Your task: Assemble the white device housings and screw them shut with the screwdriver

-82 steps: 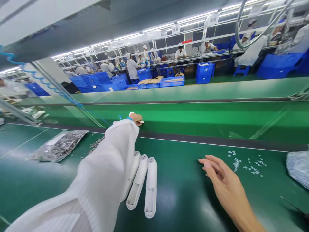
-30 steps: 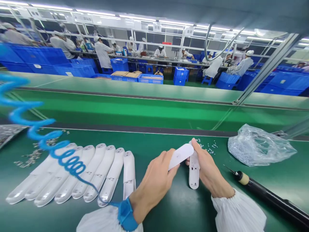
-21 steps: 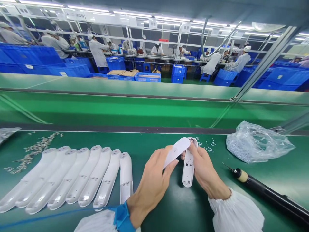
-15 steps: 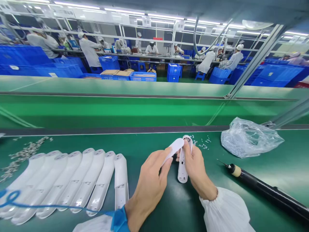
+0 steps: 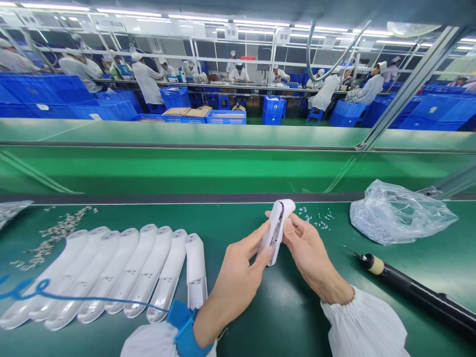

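Observation:
My left hand (image 5: 238,270) is closed on a slim white plastic cover (image 5: 273,218), thumb on one side and fingers on the other. In my right hand (image 5: 308,250) is the matching white plastic housing (image 5: 286,207), gripped near its middle. The two parts lie face to face along their length, and a dark gap between them shows some of the inside. Both are tilted above the green bench; fingers hide their lower portions. A blue wrist strap (image 5: 185,327) with a coiled cord is around my left wrist.
Several white curved shells (image 5: 134,267) lie in a row at the left, near a pile of small metal parts (image 5: 61,233). Tiny screws (image 5: 323,218) are scattered behind my right hand. A clear bag (image 5: 394,213) and a black electric screwdriver (image 5: 412,287) lie at the right. Co-workers sit beyond the partition.
The cover in my left hand has been brought over against the housing, which has turned onto its side. Before, the two parts were at an angle, with the housing's inside facing up.

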The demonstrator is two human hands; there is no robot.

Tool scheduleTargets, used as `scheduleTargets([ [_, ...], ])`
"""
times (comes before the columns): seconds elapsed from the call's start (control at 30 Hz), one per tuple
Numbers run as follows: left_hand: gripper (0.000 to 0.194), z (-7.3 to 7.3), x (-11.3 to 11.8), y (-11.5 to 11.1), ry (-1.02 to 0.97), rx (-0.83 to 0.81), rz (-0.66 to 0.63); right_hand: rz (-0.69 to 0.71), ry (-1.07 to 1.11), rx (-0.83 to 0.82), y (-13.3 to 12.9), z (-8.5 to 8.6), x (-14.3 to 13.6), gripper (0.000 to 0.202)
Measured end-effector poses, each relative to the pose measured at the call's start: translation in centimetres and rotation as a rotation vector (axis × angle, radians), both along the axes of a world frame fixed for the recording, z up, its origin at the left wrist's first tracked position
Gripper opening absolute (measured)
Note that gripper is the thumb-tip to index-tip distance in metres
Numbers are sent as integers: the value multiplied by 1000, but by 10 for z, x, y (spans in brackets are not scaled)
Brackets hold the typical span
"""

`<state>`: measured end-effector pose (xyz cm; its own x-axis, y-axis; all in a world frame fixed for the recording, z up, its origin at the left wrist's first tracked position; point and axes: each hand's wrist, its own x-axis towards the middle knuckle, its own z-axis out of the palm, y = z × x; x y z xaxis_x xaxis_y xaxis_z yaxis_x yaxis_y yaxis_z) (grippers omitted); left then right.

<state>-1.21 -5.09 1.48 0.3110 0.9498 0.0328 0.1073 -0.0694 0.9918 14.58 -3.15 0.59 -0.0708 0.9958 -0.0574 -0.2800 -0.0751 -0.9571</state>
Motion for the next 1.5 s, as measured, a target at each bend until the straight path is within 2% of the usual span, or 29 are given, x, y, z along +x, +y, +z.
scheduleTargets([
  [0.13, 53, 4, 0, 1, -172, -127, 6, -5, 5, 0, -1, 1, 0, 42],
  [0.37, 55, -6, 4, 1, -143, -168, 87, -63, 11, 20, -4, 3, -9, 42],
  [0.5, 62, -2, 3, 3, -292, -350, -80, -6, 89, -134, -2, 5, -9, 51],
  [0.57, 64, 0, 5, 2, -350, -428, -144, -25, 78, -185, -1, 6, -7, 55],
  [0.73, 47, 3, 13, 1, -328, -426, -43, -103, -104, -109, -1, 8, -6, 52],
  [0.87, 35, 4, 15, 1, -340, -467, -18, -178, -177, -94, -3, 8, -9, 47],
  [0.97, 33, 5, 14, 2, -369, -518, -34, -222, -235, -92, -3, 9, -9, 42],
  [1.07, 35, 6, 10, 4, -448, -557, -126, -236, -226, -102, -3, 9, -7, 43],
  [1.13, 36, 6, 6, 7, -536, -596, -193, -207, -148, -127, -3, 10, -6, 45],
  [1.23, 40, 5, 1, 10, -607, -618, -228, -21, 30, -107, -3, 12, -6, 45],
  [1.3, 38, 6, -1, 11, -516, -564, -177, 67, 111, -69, -4, 13, -9, 45],
  [1.33, 35, 6, -2, 11, -413, -505, -118, 66, 141, -66, -4, 13, -11, 45],
  [1.43, 28, 6, -1, 7, 6, -240, 72, 2, 221, -131, -4, 13, -16, 50],
  [1.5, 20, 4, 2, 2, 241, -54, 109, 1, 273, -193, -4, 11, -19, 54],
])
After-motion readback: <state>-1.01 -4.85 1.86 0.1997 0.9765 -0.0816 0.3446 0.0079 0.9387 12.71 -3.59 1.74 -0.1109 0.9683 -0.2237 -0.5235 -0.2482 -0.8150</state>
